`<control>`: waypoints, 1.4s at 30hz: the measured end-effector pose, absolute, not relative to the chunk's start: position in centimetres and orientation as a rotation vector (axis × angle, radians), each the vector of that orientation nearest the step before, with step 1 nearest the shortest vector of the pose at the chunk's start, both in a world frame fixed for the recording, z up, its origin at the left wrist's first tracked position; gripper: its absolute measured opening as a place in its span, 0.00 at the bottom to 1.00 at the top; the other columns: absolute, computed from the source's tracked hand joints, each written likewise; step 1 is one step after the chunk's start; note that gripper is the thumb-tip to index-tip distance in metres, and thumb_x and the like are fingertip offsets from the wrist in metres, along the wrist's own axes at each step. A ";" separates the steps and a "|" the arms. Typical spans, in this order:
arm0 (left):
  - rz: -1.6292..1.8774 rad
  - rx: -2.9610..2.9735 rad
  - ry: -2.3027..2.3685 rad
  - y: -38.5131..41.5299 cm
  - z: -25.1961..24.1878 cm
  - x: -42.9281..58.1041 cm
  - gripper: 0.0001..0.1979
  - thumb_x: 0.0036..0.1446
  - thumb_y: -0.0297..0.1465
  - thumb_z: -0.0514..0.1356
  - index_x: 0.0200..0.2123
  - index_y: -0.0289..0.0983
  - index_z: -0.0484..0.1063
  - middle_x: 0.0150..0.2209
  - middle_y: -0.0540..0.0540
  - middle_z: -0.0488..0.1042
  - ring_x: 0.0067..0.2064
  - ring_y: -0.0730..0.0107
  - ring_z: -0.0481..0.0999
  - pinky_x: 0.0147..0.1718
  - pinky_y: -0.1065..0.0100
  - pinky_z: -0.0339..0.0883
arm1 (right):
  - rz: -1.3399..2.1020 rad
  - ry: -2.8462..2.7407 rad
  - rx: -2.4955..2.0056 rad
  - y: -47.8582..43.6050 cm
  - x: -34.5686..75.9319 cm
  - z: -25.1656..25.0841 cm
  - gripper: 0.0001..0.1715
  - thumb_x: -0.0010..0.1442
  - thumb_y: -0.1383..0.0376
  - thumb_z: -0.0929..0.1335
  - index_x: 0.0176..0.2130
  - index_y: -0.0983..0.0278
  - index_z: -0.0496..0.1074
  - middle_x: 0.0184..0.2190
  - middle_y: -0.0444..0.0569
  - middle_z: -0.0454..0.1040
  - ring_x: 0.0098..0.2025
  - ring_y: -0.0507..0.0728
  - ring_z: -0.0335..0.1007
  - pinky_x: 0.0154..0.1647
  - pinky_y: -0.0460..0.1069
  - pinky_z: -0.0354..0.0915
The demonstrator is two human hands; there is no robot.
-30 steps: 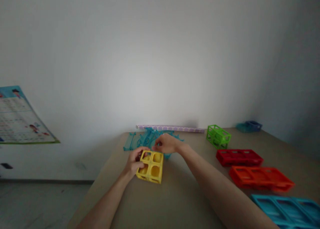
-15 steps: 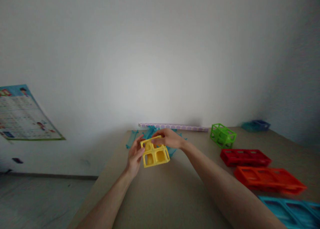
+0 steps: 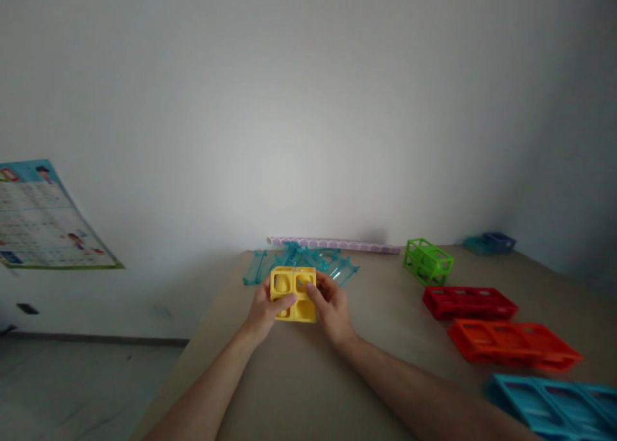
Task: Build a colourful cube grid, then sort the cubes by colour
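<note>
A yellow plastic frame block (image 3: 305, 310) with a two-by-two grid of rounded openings is held up above the table. My left hand (image 3: 261, 310) grips its left side, the thumb lying across the front. On the right side my right hand (image 3: 333, 306) is closed on it too, its thumb pressed near the middle of the grid. The other fingers of both hands are mostly hidden behind the block. Just beyond it lies a loose pile of clear teal plastic pieces (image 3: 301, 256).
A purple patterned roll (image 3: 332, 243) lies along the wall. On the right of the table (image 3: 289, 389) stand a green frame block (image 3: 428, 262), a red one (image 3: 468, 303), an orange one (image 3: 513, 343) and a blue one (image 3: 554, 402). Blue pieces (image 3: 490, 242) sit at the far right corner.
My right hand has come down from the block's top edge to its right side and now grips it there. The block has turned from tilted to nearly level.
</note>
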State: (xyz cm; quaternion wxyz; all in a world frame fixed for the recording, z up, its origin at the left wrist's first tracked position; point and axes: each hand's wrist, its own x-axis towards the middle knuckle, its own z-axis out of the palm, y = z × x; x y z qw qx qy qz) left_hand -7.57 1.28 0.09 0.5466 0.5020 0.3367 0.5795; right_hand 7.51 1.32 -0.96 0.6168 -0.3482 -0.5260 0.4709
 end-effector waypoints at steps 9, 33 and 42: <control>1.383 1.197 0.798 1.2 0.1 -8.0 0.24 0.42 0.30 0.71 0.44 0.34 0.72 0.37 0.45 0.79 0.35 0.62 0.79 0.36 0.63 0.74 | 1.135 -1.173 -0.706 1.3 7.4 -0.6 0.24 0.55 0.52 0.71 0.47 0.64 0.73 0.38 0.51 0.78 0.34 0.56 0.72 0.41 0.52 0.68; 1.417 0.814 0.563 1.6 0.6 -8.5 0.27 0.46 0.31 0.68 0.51 0.35 0.71 0.38 0.42 0.80 0.42 0.55 0.80 0.43 0.59 0.71 | 0.999 -1.328 -0.669 3.8 9.9 3.9 0.23 0.53 0.56 0.72 0.47 0.62 0.70 0.42 0.51 0.75 0.41 0.58 0.72 0.41 0.52 0.69; 1.405 0.735 0.510 1.6 0.8 -8.6 0.23 0.46 0.31 0.68 0.49 0.36 0.73 0.36 0.43 0.81 0.38 0.57 0.80 0.41 0.59 0.73 | 0.985 -1.554 -0.702 4.7 10.0 3.3 0.26 0.49 0.61 0.74 0.47 0.59 0.65 0.43 0.47 0.71 0.42 0.56 0.71 0.40 0.51 0.70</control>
